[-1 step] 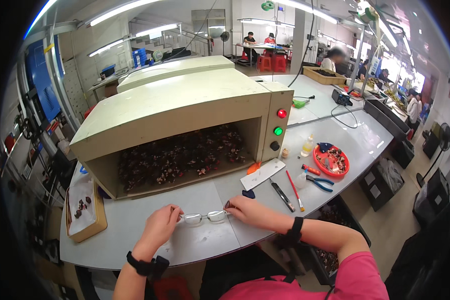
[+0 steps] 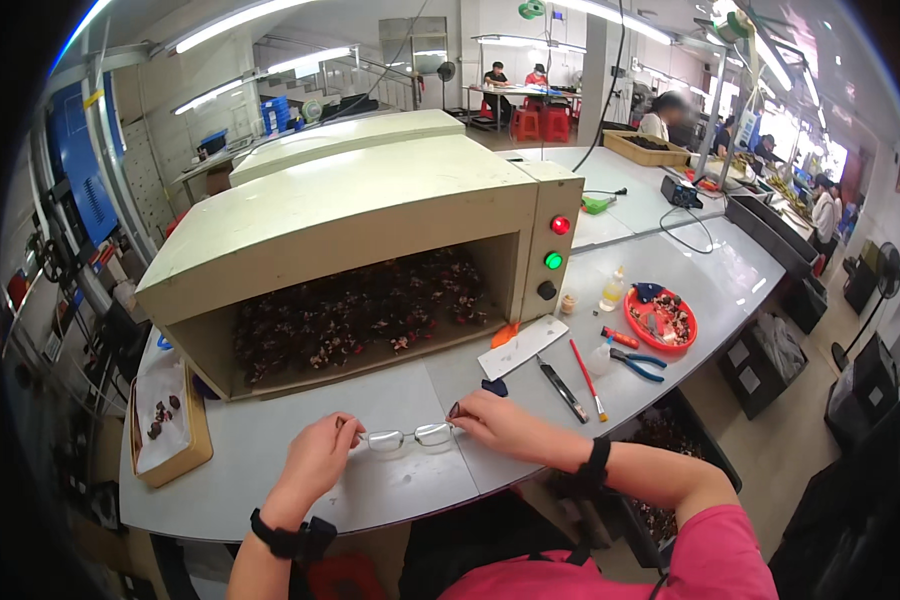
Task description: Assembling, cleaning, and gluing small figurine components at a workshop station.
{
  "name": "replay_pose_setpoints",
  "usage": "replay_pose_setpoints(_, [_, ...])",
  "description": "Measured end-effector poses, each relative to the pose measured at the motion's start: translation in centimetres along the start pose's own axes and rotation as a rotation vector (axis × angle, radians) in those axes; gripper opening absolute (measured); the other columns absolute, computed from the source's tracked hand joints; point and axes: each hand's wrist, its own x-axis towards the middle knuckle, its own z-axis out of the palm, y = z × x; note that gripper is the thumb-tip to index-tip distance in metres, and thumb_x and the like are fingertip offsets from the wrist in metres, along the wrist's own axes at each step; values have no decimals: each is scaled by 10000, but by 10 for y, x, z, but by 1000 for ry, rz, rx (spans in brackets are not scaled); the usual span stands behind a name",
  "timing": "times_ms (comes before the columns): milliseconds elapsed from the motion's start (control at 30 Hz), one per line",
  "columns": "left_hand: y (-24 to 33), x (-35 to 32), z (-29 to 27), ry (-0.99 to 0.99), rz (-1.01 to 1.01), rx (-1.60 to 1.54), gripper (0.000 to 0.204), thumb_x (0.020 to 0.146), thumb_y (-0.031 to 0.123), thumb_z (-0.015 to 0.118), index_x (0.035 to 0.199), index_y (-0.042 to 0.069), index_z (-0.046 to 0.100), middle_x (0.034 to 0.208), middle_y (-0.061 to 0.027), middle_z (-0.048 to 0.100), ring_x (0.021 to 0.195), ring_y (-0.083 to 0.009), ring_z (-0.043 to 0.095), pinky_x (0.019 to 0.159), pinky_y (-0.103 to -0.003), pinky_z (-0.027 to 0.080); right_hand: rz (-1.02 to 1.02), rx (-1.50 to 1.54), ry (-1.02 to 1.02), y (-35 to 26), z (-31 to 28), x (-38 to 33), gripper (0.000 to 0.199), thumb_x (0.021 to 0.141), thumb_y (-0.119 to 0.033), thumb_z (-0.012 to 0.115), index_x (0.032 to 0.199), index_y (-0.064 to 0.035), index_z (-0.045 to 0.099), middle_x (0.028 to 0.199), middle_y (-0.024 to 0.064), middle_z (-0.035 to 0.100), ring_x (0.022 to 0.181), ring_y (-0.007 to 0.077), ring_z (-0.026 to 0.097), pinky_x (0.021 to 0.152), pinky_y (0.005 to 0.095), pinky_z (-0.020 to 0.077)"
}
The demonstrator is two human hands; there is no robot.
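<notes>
**Eyeglasses held over the grey bench**

The cream oven box (image 2: 370, 225) holds dark, jumbled pieces, perhaps frames. A round red dish (image 2: 661, 320) carries small parts. Left hand (image 2: 318, 455) and right hand (image 2: 495, 420) each pinch an end of the thin metal eyeglasses (image 2: 408, 437) above the worktable (image 2: 410, 490).

**A factory assembly workshop**

Long grey surfaces (image 2: 670, 270) run in rows under fluorescent strip lights (image 2: 240, 30). A cream box-shaped machine (image 2: 370, 210) with red and green indicator lamps stands here, hand tools (image 2: 610, 365) lie beside a red parts tray (image 2: 660, 320), and other workers (image 2: 660, 115) sit at distant benches.
</notes>
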Motion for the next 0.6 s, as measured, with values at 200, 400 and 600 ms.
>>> replay_pose_setpoints(200, [50,-25,-7,-116,-13,-133,258,969,219,480,923,35,654,827,-95,686,784,-225,669,706,-333,500,233,465,-20,-22,-4,-40,240,989,-197,496,1145,-36,580,994,79,620,807,139,601,751,271,494])
replay_pose_setpoints(400, [64,-44,11,-27,87,-204,339,915,200,593,1195,12,556,1083,-156,651,970,-284,645,844,-353,512,357,841,48,-11,5,-65,256,1004,-184,468,1193,-33,553,914,32,635,746,74,589,705,222,493])
replay_pose_setpoints(600, [12,-52,62,-51,348,302,490,875,201,627,1299,8,474,1333,-202,480,1263,-408,421,1039,-471,364,497,1038,419,0,-21,-98,179,986,-150,519,1122,-46,571,764,34,595,593,59,481,552,184,395])
